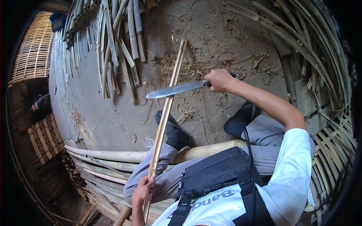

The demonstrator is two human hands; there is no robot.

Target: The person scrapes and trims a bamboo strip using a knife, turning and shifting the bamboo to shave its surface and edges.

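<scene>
A long split bamboo strip [162, 128] slants from my lap up over the floor, its pale inner side showing. Low down by my knee, my left hand [141, 191] is closed around the strip near its lower end. My right hand [220, 80] grips the dark handle of a long, broad-bladed knife [177, 89]. The blade lies across the strip above its middle, pointing left; whether its edge bites into the bamboo cannot be made out. My legs are bent, with a dark shoe [176, 133] beside the strip.
Curled bamboo shavings [181, 64] litter the concrete floor. Split bamboo lengths [130, 41] lie at the far left, and more long strips [301, 37] at the right. Bamboo poles [109, 155] run beneath my legs. A woven bamboo panel [32, 47] and bundled bamboo [46, 138] stand at the left.
</scene>
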